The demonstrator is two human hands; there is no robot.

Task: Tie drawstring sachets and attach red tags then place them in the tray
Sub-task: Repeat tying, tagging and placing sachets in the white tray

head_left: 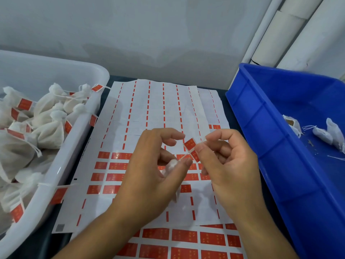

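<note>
1. We see the left hand [158,165] curled around a white sachet [170,167] above the sticker sheet [158,113].
2. The right hand [224,157] pinches its string at the red tag [190,143].
3. The white tray [61,165] sits left.

Ahead of you, from ten to one o'clock, stands a plain pale grey wall [130,30], evenly lit, with faint scuffs low down where it meets the dark worktop [114,79]. At two o'clock, white pipes [291,32] lean or run slantwise up the corner. The worktop shows as dark strips at twelve and at seven o'clock.
</note>
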